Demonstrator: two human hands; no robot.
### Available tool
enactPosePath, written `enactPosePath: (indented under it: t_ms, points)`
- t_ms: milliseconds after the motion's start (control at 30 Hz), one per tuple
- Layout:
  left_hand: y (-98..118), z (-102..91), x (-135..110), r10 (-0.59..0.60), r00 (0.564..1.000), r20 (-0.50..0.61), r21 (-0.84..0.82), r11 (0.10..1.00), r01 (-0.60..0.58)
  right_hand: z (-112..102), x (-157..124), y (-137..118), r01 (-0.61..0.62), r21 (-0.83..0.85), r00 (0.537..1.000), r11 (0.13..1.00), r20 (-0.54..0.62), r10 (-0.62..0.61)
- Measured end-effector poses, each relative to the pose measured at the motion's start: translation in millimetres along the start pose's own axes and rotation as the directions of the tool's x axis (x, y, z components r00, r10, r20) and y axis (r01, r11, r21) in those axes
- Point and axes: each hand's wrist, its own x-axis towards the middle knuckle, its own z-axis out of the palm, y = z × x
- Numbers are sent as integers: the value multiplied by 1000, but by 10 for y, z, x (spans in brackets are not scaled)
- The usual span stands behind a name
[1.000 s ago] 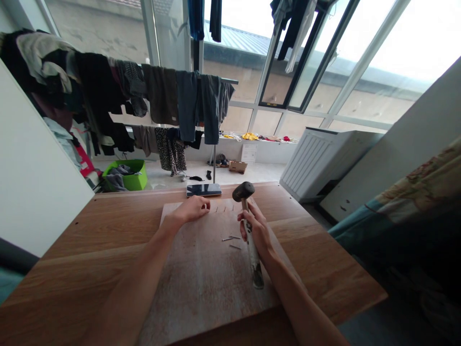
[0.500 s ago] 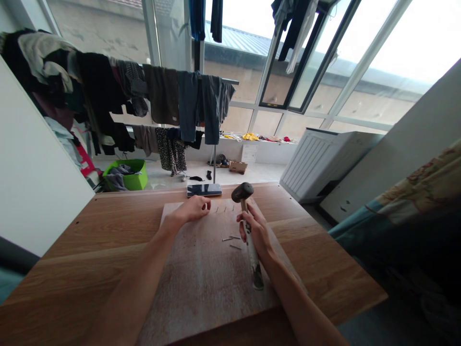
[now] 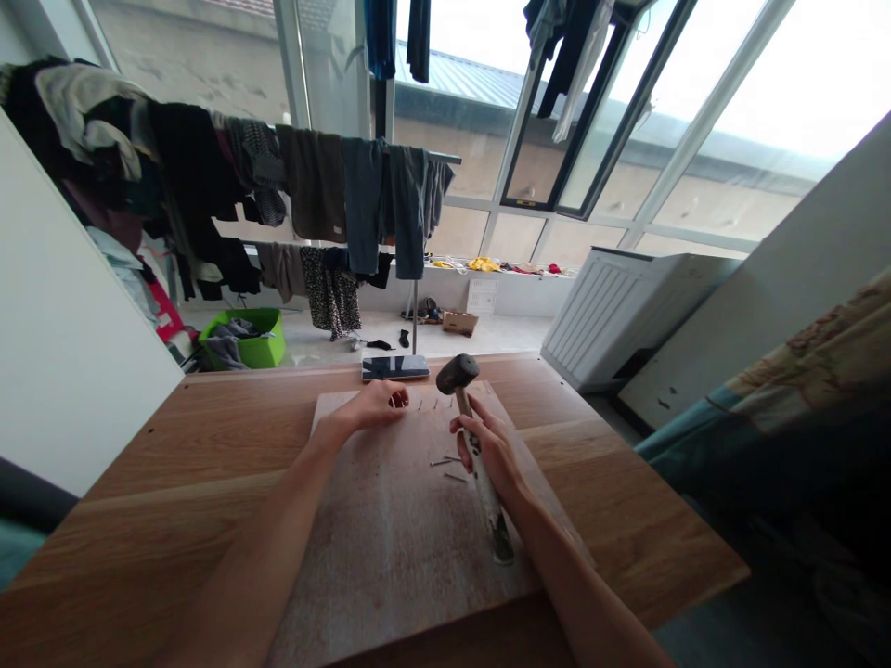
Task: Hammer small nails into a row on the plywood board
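A small mallet-like hammer [image 3: 458, 373] with a dark head and a worn, pale handle is gripped in my right hand [image 3: 491, 441]. Its head hangs over the far part of a whitish wooden board [image 3: 390, 538]. My left hand [image 3: 380, 404] rests at the board's far edge, thumb and fingers pinched together; whatever is between them is too small to make out. Just right of those fingertips, several thin nails [image 3: 435, 404] stand upright in a row. Several loose nails [image 3: 456, 478] lie on the board, left of the hammer handle.
The board lies on a wood-grain tabletop [image 3: 174, 464]. A phone [image 3: 395, 368] lies beyond the board's far edge. Past the table are a green basket [image 3: 261, 348] of clothes, a rack of hanging laundry [image 3: 313, 186] and a white ribbed cabinet-like unit [image 3: 599, 306].
The hammer head has shifted a little left, toward my left hand, and the handle tilts more. My left hand has stayed nearly in place.
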Motion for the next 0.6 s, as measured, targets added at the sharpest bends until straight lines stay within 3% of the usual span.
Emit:
enactPosePath:
  t_ms: [267,600]
  points:
    - [-121,1,-3,32,998,-57,-133,990,-40,234,32,-160,-35,-25,993,999,110,38]
    - [-130,13,-13,56,997,-53,-213,975,-67,350,7,91,-26,-6,989,1000,143,26]
